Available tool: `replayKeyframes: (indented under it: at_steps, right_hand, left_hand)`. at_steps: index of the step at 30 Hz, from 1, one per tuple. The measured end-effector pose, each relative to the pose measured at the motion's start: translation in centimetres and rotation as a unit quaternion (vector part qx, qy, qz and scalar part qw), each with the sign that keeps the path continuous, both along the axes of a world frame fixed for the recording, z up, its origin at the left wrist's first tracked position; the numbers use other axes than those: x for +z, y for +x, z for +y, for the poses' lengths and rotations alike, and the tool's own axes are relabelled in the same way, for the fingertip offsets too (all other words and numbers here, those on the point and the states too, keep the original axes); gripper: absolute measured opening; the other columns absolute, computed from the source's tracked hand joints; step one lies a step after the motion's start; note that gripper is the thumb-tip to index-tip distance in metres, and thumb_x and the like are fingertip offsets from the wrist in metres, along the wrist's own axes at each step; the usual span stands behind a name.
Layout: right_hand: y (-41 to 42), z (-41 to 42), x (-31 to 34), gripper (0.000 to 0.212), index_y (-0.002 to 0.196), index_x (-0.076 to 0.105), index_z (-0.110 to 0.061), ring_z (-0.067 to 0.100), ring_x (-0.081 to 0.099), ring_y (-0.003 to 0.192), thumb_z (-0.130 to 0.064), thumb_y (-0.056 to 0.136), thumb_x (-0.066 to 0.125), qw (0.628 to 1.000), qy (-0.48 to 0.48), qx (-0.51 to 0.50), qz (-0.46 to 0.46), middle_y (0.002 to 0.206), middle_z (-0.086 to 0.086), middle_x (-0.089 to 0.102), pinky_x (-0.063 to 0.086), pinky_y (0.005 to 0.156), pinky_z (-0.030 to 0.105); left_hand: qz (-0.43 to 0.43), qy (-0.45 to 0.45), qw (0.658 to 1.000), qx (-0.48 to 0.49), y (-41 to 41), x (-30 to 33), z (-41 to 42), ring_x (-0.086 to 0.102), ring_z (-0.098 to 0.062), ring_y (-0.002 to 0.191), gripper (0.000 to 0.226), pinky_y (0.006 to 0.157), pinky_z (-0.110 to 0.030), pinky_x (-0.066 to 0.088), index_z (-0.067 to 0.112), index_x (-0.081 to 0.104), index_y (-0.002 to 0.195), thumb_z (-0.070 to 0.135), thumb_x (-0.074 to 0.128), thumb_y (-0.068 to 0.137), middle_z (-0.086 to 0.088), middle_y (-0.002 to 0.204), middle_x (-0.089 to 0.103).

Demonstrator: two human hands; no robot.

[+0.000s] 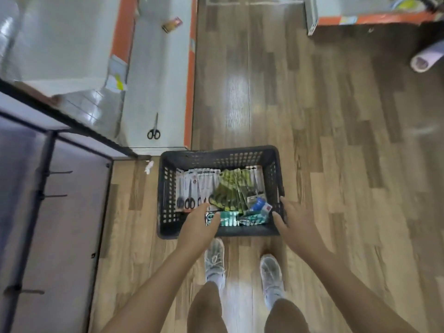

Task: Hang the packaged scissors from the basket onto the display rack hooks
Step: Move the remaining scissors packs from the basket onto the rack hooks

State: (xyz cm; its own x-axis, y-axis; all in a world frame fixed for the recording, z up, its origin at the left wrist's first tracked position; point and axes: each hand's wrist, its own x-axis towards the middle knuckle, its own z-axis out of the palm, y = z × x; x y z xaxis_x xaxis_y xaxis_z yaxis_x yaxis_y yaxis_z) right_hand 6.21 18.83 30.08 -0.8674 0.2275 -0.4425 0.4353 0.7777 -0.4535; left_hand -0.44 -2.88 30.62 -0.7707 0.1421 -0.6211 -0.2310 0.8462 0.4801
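A black plastic basket (168,188) stands on the wooden floor in front of my feet. Inside it lie several packaged scissors (189,191) on white cards at the left, green-patterned packs (230,188) in the middle and teal packs (228,218) near the front. My left hand (199,224) reaches into the front left of the basket, fingers over the packs; whether it holds one is hidden. My right hand (293,219) grips the basket's right front rim. The display rack (40,183) with bare metal hooks (57,173) stands at the left.
A loose pair of black scissors (153,131) and a small brown pack (171,24) lie on the low white shelf base beyond the basket. A rolled purple sheet (425,58) sits at the far right. Another shelf base (360,18) is at the top right.
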Motion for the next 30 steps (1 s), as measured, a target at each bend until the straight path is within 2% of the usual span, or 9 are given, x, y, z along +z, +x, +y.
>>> replayKeyframes:
  at_steps: [4, 6, 9, 12, 16, 19, 23, 27, 30]
  right_hand:
    - [-2.4, -1.6, -7.1, 0.046, 0.140, 0.039, -0.010, 0.017, 0.039, 0.131, -0.025, 0.097, 0.047, 0.994, -0.053, -0.092, 0.016, 0.143, 0.003, 0.043, 0.030, 0.102, 0.024]
    - [-3.3, -1.8, -11.7, 0.051, 0.144, 0.033, -0.011, 0.015, 0.036, 0.133, -0.028, 0.098, 0.045, 0.992, -0.058, -0.114, 0.003, 0.148, 0.002, 0.037, 0.029, 0.103, 0.025]
    - [-4.0, -1.5, -19.2, 0.055, 0.146, 0.028, -0.013, 0.015, 0.031, 0.136, -0.031, 0.097, 0.045, 0.991, -0.064, -0.120, -0.005, 0.151, 0.000, 0.032, 0.027, 0.106, 0.027]
    - [-4.6, -1.2, -26.6, 0.056, 0.146, 0.028, -0.011, 0.017, 0.029, 0.137, -0.031, 0.097, 0.046, 0.988, -0.071, -0.139, 0.011, 0.150, 0.004, 0.032, 0.025, 0.109, 0.028]
    - [-6.3, -1.0, -34.8, 0.055, 0.146, 0.028, -0.009, 0.019, 0.032, 0.135, -0.030, 0.097, 0.046, 0.994, -0.039, -0.094, 0.033, 0.147, 0.007, 0.036, 0.028, 0.106, 0.029]
    - [-8.8, -0.8, -37.6, 0.057, 0.147, 0.026, -0.011, 0.019, 0.031, 0.136, -0.029, 0.097, 0.047, 0.996, -0.022, -0.048, 0.066, 0.149, 0.005, 0.034, 0.027, 0.110, 0.033]
    - [-12.9, -0.1, -40.3, 0.057, 0.146, 0.028, -0.010, 0.021, 0.030, 0.137, -0.032, 0.097, 0.046, 0.991, 0.047, 0.019, 0.124, 0.149, 0.006, 0.034, 0.026, 0.113, 0.036]
    - [-16.1, 0.3, -41.6, 0.054, 0.143, 0.030, -0.009, 0.023, 0.036, 0.132, -0.029, 0.096, 0.046, 0.980, 0.091, 0.047, 0.171, 0.144, 0.008, 0.039, 0.031, 0.107, 0.037]
    - [-17.0, 0.3, -42.5, 0.053, 0.144, 0.029, -0.010, 0.024, 0.037, 0.132, -0.028, 0.096, 0.046, 0.970, 0.123, 0.073, 0.194, 0.145, 0.008, 0.038, 0.030, 0.106, 0.035]
  left_hand:
    - [-0.010, -0.022, 0.998, -0.054, -2.4, -8.8, -0.9, 0.046, -0.018, 0.126, 0.054, 0.103, -0.039, 0.042, 0.014, 0.039, 0.141, 0.042, 0.045, 0.095, -0.002, 0.140, 0.048]
    - [-0.006, -0.036, 0.994, -0.103, -3.3, -13.5, -0.8, 0.045, -0.018, 0.126, 0.052, 0.102, -0.034, 0.041, 0.013, 0.040, 0.140, 0.041, 0.043, 0.096, -0.002, 0.139, 0.048]
    - [0.009, -0.063, 0.983, -0.169, -4.0, -20.7, -0.2, 0.046, -0.020, 0.121, 0.045, 0.095, -0.032, 0.039, 0.008, 0.045, 0.132, 0.038, 0.042, 0.098, -0.007, 0.131, 0.052]
    - [0.014, -0.080, 0.974, -0.213, -4.1, -28.3, 0.7, 0.043, -0.022, 0.123, 0.045, 0.096, -0.035, 0.039, 0.009, 0.042, 0.133, 0.036, 0.040, 0.098, -0.008, 0.132, 0.050]
    - [0.041, -0.065, 0.972, -0.221, -4.4, -37.0, 2.5, 0.043, -0.023, 0.122, 0.043, 0.096, -0.034, 0.037, 0.008, 0.044, 0.131, 0.035, 0.042, 0.097, -0.009, 0.129, 0.051]
    - [0.092, -0.052, 0.965, -0.240, -6.1, -40.3, 3.6, 0.047, -0.022, 0.112, 0.026, 0.086, -0.028, 0.035, 0.012, 0.048, 0.109, 0.034, 0.044, 0.096, -0.005, 0.105, 0.050]
    - [0.141, -0.043, 0.963, -0.226, -9.1, -44.1, 5.5, 0.042, -0.023, 0.122, 0.041, 0.096, -0.033, 0.037, 0.008, 0.046, 0.128, 0.034, 0.043, 0.096, -0.009, 0.128, 0.051]
    - [0.189, -0.028, 0.965, -0.182, -11.0, -46.1, 7.6, 0.043, -0.025, 0.121, 0.043, 0.095, -0.035, 0.039, 0.008, 0.045, 0.129, 0.034, 0.046, 0.095, -0.012, 0.129, 0.051]
    - [0.216, -0.032, 0.957, -0.193, -11.7, -47.5, 8.5, 0.033, -0.025, 0.132, 0.046, 0.106, -0.036, 0.032, 0.008, 0.040, 0.133, 0.036, 0.044, 0.096, -0.011, 0.142, 0.040]
